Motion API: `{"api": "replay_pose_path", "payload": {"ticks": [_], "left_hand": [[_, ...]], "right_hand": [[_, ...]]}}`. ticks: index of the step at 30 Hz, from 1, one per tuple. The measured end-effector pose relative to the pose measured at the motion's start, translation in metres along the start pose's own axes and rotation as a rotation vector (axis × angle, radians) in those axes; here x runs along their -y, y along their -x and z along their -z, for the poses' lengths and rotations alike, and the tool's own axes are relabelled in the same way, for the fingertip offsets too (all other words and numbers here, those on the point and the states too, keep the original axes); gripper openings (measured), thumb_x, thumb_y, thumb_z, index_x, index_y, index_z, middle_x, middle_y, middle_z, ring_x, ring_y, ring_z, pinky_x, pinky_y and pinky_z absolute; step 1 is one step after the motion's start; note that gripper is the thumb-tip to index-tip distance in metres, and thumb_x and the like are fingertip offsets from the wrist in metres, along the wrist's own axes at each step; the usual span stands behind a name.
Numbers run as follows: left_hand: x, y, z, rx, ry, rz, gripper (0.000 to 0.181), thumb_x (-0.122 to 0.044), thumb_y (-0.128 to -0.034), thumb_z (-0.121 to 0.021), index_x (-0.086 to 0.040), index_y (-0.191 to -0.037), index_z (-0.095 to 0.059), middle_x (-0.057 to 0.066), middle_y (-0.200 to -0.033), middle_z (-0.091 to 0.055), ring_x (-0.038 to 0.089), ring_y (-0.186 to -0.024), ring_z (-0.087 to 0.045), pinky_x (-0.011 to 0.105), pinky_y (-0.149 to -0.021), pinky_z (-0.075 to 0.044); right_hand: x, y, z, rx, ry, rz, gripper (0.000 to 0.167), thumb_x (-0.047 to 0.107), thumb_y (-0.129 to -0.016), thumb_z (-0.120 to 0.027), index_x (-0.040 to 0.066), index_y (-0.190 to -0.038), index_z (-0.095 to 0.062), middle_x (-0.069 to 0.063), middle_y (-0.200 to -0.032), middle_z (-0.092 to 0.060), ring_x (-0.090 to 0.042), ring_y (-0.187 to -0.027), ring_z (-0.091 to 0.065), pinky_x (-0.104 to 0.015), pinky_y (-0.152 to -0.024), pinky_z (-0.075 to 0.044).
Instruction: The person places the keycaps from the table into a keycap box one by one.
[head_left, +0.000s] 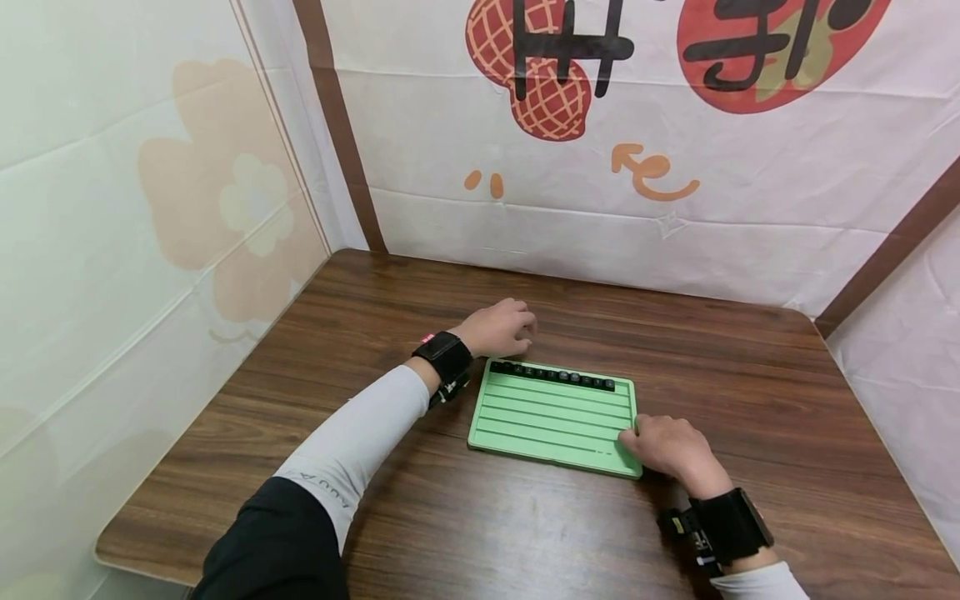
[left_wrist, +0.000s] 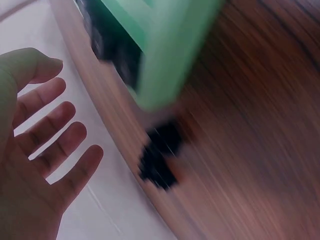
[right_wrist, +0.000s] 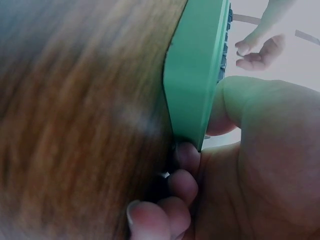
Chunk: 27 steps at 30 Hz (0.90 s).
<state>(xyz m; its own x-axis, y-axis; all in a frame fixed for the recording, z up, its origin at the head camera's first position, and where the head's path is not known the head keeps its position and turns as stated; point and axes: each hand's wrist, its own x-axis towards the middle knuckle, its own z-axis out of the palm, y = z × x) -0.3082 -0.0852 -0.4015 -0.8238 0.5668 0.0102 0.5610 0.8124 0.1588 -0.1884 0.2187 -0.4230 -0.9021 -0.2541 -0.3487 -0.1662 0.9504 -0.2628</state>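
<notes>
A light green tray (head_left: 555, 421) with several parallel ridges lies on the table. Small black keycap-like pieces (head_left: 552, 375) stand in a row along its far ridge. My left hand (head_left: 497, 329) hovers by the tray's far left corner, its fingers loosely bent with nothing seen between them. A small blurred cluster of black pieces (left_wrist: 161, 155) lies beyond the tray's corner in the left wrist view; the head view does not show it. My right hand (head_left: 667, 446) grips the tray's near right edge, thumb on top and fingers (right_wrist: 182, 187) curled at its side and underside.
The brown wood-grain table (head_left: 420, 517) has rounded corners. White printed cloth (head_left: 420, 125) hangs behind it and along the sides. Both wrists carry black strapped cameras (head_left: 727, 527).
</notes>
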Motion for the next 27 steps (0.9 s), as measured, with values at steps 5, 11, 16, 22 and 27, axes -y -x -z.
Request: {"api": "replay_pose_path", "payload": {"ticks": [5,11,16,22,27], "left_hand": [[0.022,0.009,-0.006,-0.010,0.011,0.035,0.022,-0.031,-0.0950,-0.058,-0.021,-0.113,-0.065,-0.002,-0.116,-0.055,0.015,-0.106,-0.050,0.032,-0.078,-0.049],[0.034,0.026,-0.011,0.000,0.038,0.054,0.019,-0.026,-0.0954,-0.057,-0.018,-0.111,-0.066,0.000,-0.111,-0.056,0.015,-0.099,-0.049,0.030,-0.081,-0.046],[0.039,0.038,-0.013,-0.009,0.023,0.064,0.012,-0.026,-0.0954,-0.057,-0.022,-0.103,-0.065,-0.002,-0.107,-0.055,0.014,-0.094,-0.049,0.030,-0.076,-0.045],[0.044,0.044,-0.019,-0.010,0.006,0.075,0.012,-0.028,-0.0940,-0.061,-0.024,-0.104,-0.066,-0.004,-0.107,-0.056,0.013,-0.096,-0.050,0.030,-0.078,-0.047],[0.045,0.047,-0.021,-0.005,0.017,0.073,0.015,-0.026,-0.0927,-0.063,-0.024,-0.107,-0.066,-0.005,-0.109,-0.057,0.014,-0.102,-0.051,0.032,-0.081,-0.048]], "right_hand": [[0.001,-0.001,0.001,0.005,0.014,-0.020,0.024,0.030,-0.092,-0.043,0.011,-0.079,-0.050,-0.003,-0.068,-0.038,-0.019,-0.062,-0.036,-0.036,-0.061,-0.026],[0.003,-0.001,0.002,0.017,0.015,-0.029,0.025,0.031,-0.093,-0.043,0.011,-0.079,-0.050,-0.003,-0.068,-0.037,-0.019,-0.062,-0.036,-0.036,-0.061,-0.026],[0.003,0.000,0.004,0.016,0.020,-0.028,0.026,0.031,-0.093,-0.043,0.011,-0.079,-0.050,-0.003,-0.068,-0.037,-0.019,-0.062,-0.037,-0.036,-0.061,-0.026],[0.003,0.000,0.002,0.007,0.018,-0.017,0.025,0.031,-0.093,-0.043,0.011,-0.078,-0.049,-0.003,-0.067,-0.036,-0.019,-0.061,-0.036,-0.036,-0.061,-0.026],[0.003,0.001,0.000,0.003,0.000,-0.023,0.024,0.029,-0.092,-0.043,0.012,-0.075,-0.046,-0.003,-0.067,-0.034,-0.018,-0.060,-0.032,-0.036,-0.060,-0.025]]}}
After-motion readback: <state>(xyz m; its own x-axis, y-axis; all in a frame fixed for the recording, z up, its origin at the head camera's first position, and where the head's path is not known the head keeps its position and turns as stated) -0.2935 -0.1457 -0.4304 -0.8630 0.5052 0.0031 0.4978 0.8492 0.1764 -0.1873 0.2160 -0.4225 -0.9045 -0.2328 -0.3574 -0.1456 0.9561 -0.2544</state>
